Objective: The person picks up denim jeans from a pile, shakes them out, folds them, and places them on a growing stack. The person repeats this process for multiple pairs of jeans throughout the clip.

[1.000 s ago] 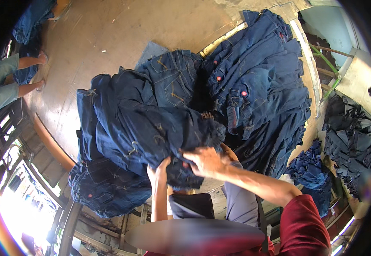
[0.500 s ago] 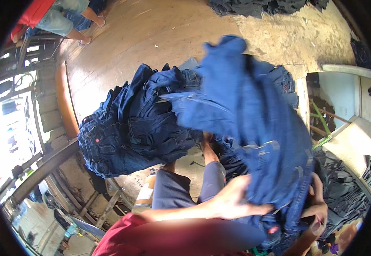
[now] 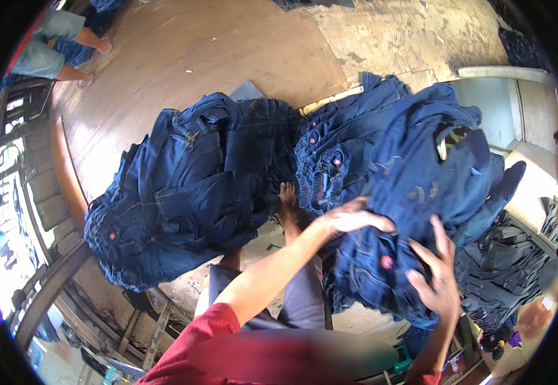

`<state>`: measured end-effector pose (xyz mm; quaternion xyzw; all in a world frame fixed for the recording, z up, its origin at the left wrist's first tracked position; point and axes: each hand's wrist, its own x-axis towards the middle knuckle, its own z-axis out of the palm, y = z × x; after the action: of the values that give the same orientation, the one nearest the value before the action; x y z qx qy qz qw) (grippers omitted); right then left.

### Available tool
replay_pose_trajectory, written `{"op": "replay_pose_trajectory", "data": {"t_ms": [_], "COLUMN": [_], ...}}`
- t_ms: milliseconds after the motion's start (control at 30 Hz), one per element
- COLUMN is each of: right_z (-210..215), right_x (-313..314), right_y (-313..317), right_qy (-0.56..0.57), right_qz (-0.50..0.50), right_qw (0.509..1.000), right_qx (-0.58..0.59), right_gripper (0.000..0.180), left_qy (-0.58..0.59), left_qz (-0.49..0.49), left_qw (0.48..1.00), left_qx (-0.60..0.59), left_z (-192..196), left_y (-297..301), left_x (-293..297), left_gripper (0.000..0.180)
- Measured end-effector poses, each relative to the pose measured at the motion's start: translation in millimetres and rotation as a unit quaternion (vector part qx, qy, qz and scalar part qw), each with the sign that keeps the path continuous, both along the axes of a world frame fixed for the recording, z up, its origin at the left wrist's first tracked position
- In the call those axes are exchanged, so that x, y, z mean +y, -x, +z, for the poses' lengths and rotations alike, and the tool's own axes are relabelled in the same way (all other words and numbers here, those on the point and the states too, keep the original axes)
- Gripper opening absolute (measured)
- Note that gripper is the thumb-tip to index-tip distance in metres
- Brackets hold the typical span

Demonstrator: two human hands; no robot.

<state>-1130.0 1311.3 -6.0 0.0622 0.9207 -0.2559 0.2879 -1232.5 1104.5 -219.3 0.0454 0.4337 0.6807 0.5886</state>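
Note:
A pair of blue denim trousers with a gathered waist and a round red tag lies on the right-hand heap, its waist end toward me. My left hand rests at the garment's left edge, thumb stretched over the cloth and the other fingers apart from it. Spread fingers of my right hand lie on the waist end, to the right of the tag. Beyond my left hand, more denim trousers with red tags are piled. To the left is a large heap of dark blue denim garments.
Dark grey folded garments are stacked at the right. A wooden rail runs along the left side. At the far left, another person's legs show on the brown floor. A pale panelled frame stands at the right.
The trousers, raised and blurred before, now lie lower and flatter on the right heap. My right hand has come from their right edge onto the waist end; my left hand has moved forward.

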Motion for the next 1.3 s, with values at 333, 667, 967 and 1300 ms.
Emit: {"op": "replay_pose_trajectory", "data": {"t_ms": [333, 667, 967, 1300], "right_z": [-518.2, -605.8, -717.3, -507.0], "right_x": [-78.7, -198.0, -285.0, -306.7], "right_y": [-12.4, 139.0, 162.9, 110.0], "right_qy": [-0.074, 0.337, 0.099, 0.636], "right_qz": [0.027, -0.395, -0.700, -0.069], "right_qw": [0.940, 0.831, 0.698, 0.768], "right_qx": [-0.332, -0.198, -0.115, -0.024], "right_gripper": [0.081, 0.063, 0.051, 0.052], "left_qy": [0.484, 0.527, 0.452, 0.564], "left_qz": [0.092, 0.066, 0.224, 0.190], "left_qw": [0.804, 0.822, 0.843, 0.733], "left_qx": [0.335, 0.207, 0.186, 0.329], "left_z": [-232.8, -155.3, -169.8, -237.0], "left_y": [-106.7, -256.6, -169.2, 83.5], "left_x": [-195.9, -247.1, -233.8, -292.3], "left_gripper": [0.050, 0.022, 0.016, 0.058]}}
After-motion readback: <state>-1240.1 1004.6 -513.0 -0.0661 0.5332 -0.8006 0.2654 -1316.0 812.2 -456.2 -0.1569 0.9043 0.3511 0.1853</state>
